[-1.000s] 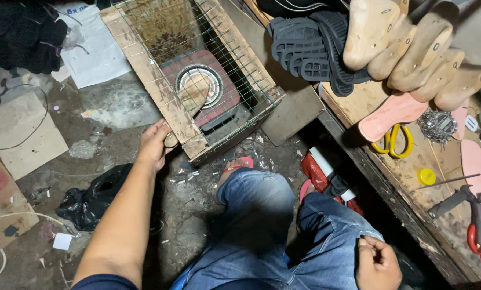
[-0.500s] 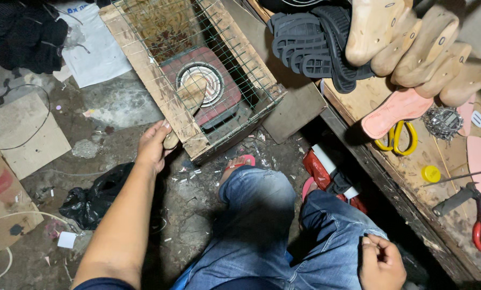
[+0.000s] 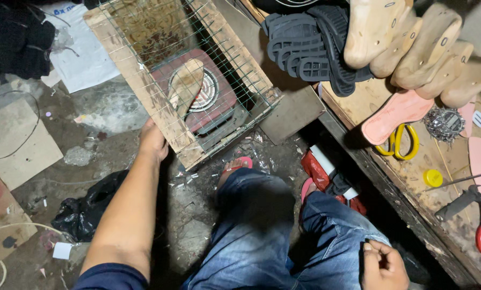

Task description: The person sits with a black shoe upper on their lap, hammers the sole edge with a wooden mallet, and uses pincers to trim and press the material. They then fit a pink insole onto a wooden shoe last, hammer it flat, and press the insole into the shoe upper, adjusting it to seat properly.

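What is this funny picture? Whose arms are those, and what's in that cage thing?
The picture comes from a camera on a person's head, looking down, so you see their own arms and blue-jeaned knees. The left hand reaches to the wooden edge of a wire cage on the floor. Inside it is a red heater with a round coil, and a flat sole lies on top. The right hand rests by the knee, curled closed; I can't tell if it holds anything. On the right is a workbench with wooden foot shapes, black soles, a pink sole and yellow scissors.
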The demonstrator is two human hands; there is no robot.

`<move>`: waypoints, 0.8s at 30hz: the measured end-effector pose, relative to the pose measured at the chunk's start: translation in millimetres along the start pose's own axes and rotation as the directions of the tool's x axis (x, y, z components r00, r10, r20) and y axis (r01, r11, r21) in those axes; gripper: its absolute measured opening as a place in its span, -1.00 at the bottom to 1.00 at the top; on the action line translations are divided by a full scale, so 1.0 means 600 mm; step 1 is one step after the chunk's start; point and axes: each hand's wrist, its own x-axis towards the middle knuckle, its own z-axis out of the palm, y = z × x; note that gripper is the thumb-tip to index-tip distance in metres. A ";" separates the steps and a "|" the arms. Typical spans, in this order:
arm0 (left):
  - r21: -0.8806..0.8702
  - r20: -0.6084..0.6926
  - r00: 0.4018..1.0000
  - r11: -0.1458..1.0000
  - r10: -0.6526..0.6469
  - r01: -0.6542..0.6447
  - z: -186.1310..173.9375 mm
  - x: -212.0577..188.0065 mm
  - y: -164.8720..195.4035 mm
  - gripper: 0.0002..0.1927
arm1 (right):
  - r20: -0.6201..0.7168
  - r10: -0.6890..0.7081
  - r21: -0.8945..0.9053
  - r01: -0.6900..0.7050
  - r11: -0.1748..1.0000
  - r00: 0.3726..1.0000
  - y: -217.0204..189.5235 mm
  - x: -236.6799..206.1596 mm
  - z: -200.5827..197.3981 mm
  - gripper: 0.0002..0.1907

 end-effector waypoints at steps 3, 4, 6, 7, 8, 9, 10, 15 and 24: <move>-0.041 0.022 1.000 0.999 -0.015 0.015 0.017 0.021 0.002 -0.74 | 0.035 0.002 0.116 -0.006 0.993 0.999 0.010 0.007 0.007 -0.85; -0.042 0.014 0.999 0.998 -0.036 0.036 0.022 0.024 0.001 -0.74 | 0.056 0.000 0.161 -0.009 0.987 0.998 0.011 0.008 0.008 -0.85; -0.033 0.016 0.999 0.998 -0.044 0.045 0.026 0.024 -0.001 -0.74 | 0.015 0.016 0.043 -0.017 0.999 1.000 0.006 0.009 0.010 -0.85; -0.028 0.015 0.999 0.999 -0.045 0.046 0.027 0.021 0.000 -0.74 | -0.003 0.021 -0.013 -0.021 1.000 1.000 0.001 0.008 0.010 -0.85; -0.032 0.033 0.999 0.999 -0.032 0.033 0.025 0.016 0.002 -0.72 | 0.003 0.019 -0.015 -0.019 1.000 1.000 -0.005 0.008 0.010 -0.85; -0.034 0.051 0.999 0.999 -0.018 0.020 0.022 0.006 0.003 -0.69 | 0.009 0.018 -0.015 -0.018 1.000 1.000 -0.012 0.008 0.010 -0.85; -0.036 0.071 0.997 0.999 -0.004 0.007 0.019 -0.005 0.004 -0.67 | 0.013 0.017 -0.014 -0.017 1.000 1.000 -0.020 0.007 0.009 -0.85; 0.132 -0.007 0.996 0.987 -0.094 0.094 -0.039 -0.083 0.018 -0.58 | 0.042 0.024 -0.014 -0.023 1.000 0.999 -0.062 0.004 -0.002 -0.83; -0.173 -0.070 0.997 0.984 0.024 -0.035 -0.218 -0.338 0.032 -0.38 | 0.061 0.030 -0.202 -0.017 0.979 0.998 -0.098 -0.018 -0.070 -0.80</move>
